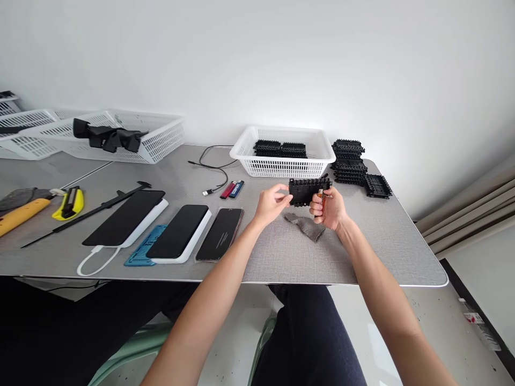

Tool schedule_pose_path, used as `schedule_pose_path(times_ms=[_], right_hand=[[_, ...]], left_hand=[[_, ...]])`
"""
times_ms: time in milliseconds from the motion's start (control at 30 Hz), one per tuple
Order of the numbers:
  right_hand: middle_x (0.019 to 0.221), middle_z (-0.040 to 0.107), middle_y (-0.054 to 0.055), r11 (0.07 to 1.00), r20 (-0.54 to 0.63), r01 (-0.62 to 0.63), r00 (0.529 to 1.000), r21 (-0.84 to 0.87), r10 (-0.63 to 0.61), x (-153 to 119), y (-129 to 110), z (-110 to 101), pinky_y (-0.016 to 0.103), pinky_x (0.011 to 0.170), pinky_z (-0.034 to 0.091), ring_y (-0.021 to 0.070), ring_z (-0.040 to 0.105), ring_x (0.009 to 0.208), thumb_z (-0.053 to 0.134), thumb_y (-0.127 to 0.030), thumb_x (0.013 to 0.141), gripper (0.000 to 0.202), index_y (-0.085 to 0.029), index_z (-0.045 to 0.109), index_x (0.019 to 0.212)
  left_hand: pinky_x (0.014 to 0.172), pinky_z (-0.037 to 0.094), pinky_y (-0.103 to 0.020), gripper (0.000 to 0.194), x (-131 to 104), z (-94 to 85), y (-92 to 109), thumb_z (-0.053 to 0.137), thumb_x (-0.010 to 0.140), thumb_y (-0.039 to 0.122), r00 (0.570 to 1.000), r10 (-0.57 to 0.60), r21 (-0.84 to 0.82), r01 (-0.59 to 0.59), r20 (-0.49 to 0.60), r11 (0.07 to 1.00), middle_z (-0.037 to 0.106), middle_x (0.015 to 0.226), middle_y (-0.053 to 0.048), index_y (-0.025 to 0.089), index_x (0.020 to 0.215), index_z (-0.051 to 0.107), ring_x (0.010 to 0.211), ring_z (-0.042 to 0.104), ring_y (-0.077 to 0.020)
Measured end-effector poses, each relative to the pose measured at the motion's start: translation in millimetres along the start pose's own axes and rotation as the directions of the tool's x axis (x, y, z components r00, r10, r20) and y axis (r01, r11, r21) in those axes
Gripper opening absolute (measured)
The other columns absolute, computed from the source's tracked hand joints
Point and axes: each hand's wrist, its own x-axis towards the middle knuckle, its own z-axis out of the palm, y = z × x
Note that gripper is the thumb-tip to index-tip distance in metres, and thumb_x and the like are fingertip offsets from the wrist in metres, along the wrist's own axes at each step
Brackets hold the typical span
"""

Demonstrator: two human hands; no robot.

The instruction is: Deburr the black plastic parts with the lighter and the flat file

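Note:
A black ribbed plastic part point(302, 192) is held up between my hands above the table. My left hand point(273, 205) pinches its left end between thumb and fingers. At its right end my right hand point(329, 208) is closed, with a small orange object point(321, 195), possibly a lighter, among the fingers; it also touches the part. A crumpled grey cloth point(308, 226) lies just below. Similar black parts sit in a white basket point(287, 169) behind my hands, and more are stacked point(349, 163) to its right, with one apart point(378, 186).
Red point(228, 190) and blue point(236, 189) lighters and a black cable point(215, 167) lie left of my hands. Further left are phones point(219, 235), a caliper point(108, 203), a yellow tool point(69, 202) and more white baskets point(161, 140). The table's front edge point(301, 282) runs below.

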Motion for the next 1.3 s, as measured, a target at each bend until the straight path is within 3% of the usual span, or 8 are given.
schedule_pose_path(times_ms=[300, 533, 800, 1033, 1300], right_hand=[[0.060, 0.019, -0.006, 0.997, -0.032, 0.075, 0.997, 0.026, -0.074, -6, -9, -11, 0.021, 0.041, 0.012, 0.0117, 0.014, 0.051, 0.037, -0.040, 0.076, 0.020, -0.025, 0.025, 0.070], [0.060, 0.018, -0.006, 0.999, -0.039, 0.046, 0.998, -0.014, -0.046, -3, -5, -6, 0.021, 0.040, 0.012, 0.0117, 0.013, 0.050, 0.036, -0.040, 0.076, 0.020, -0.025, 0.025, 0.069], [0.060, 0.023, -0.006, 0.992, 0.056, 0.031, 0.998, -0.124, -0.025, 1, 4, 1, 0.019, 0.040, 0.012, 0.0108, 0.016, 0.050, 0.037, -0.048, 0.081, 0.028, -0.024, 0.029, 0.069], [0.061, 0.022, -0.006, 0.970, 0.154, -0.011, 0.987, -0.245, 0.050, 11, 25, 20, 0.018, 0.040, 0.011, 0.0101, 0.013, 0.051, 0.034, -0.046, 0.083, 0.027, -0.023, 0.032, 0.068], [0.061, 0.020, -0.006, 0.968, 0.143, -0.017, 0.988, -0.252, 0.055, 12, 30, 24, 0.018, 0.039, 0.010, 0.0107, 0.010, 0.052, 0.035, -0.044, 0.080, 0.024, -0.024, 0.029, 0.069]], left_hand=[[0.064, 0.059, -0.030, 0.026, 0, -2.7, 2, 0.069, 0.082, 0.039, 1.000, -0.011, 0.007, 0.011, -0.011, 1.000, 0.075, 0.072, -0.004, 0.018, 0.096, 0.062, 0.064, 0.073, -0.0209], [0.063, 0.060, -0.030, 0.025, 0, -0.8, 2, 0.068, 0.082, 0.039, 1.000, -0.005, -0.005, 0.005, -0.012, 1.000, 0.075, 0.072, -0.004, 0.019, 0.095, 0.062, 0.064, 0.073, -0.0208], [0.062, 0.060, -0.029, 0.024, -1, 2.3, 1, 0.068, 0.082, 0.038, 1.000, 0.016, -0.004, -0.016, -0.001, 1.000, 0.075, 0.071, -0.003, 0.019, 0.095, 0.062, 0.063, 0.073, -0.0196], [0.061, 0.057, -0.026, 0.018, -2, 8.9, 3, 0.064, 0.083, 0.032, 0.999, 0.010, -0.007, -0.010, 0.045, 1.000, 0.075, 0.071, -0.002, 0.019, 0.095, 0.061, 0.064, 0.073, -0.0185], [0.062, 0.056, -0.025, 0.017, -3, 9.4, 6, 0.061, 0.084, 0.029, 0.997, 0.007, 0.005, -0.007, 0.082, 1.000, 0.075, 0.070, -0.001, 0.019, 0.098, 0.061, 0.067, 0.074, -0.0185]])
